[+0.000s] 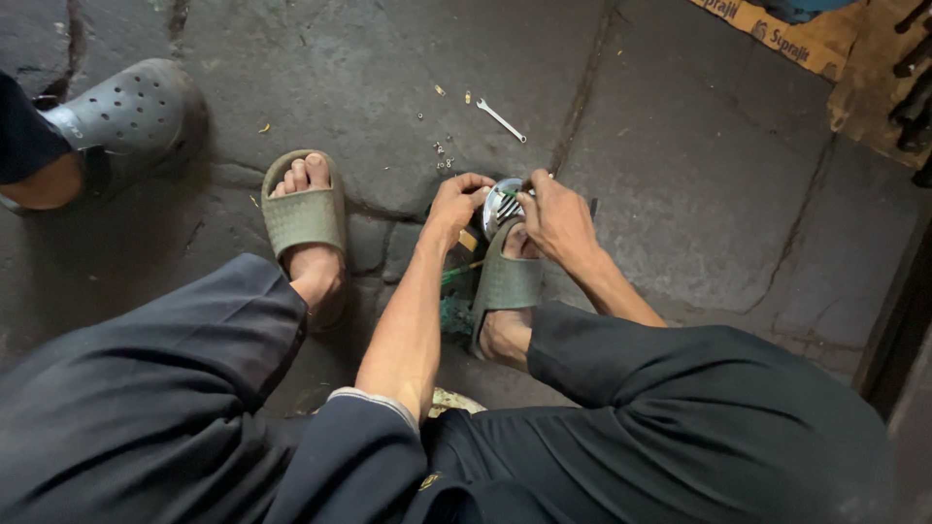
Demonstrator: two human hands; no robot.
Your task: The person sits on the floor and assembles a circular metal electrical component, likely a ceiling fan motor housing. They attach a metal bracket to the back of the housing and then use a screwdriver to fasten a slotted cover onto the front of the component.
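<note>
so the round metal part (502,202) sits mid-frame just above the right sandal (507,286); left hand (454,206) curls closed on its left rim; right hand (555,218) pinches a thin tool onto its right edge, both touching; small wrench (501,119) lies above, apart.

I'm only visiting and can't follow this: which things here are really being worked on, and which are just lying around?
In hand:
- left hand and right hand, both on the round shiny metal part above the right sandal

Lying about:
- small wrench on the stone floor
- scattered small bits
- another person's grey clog
- cardboard
</note>
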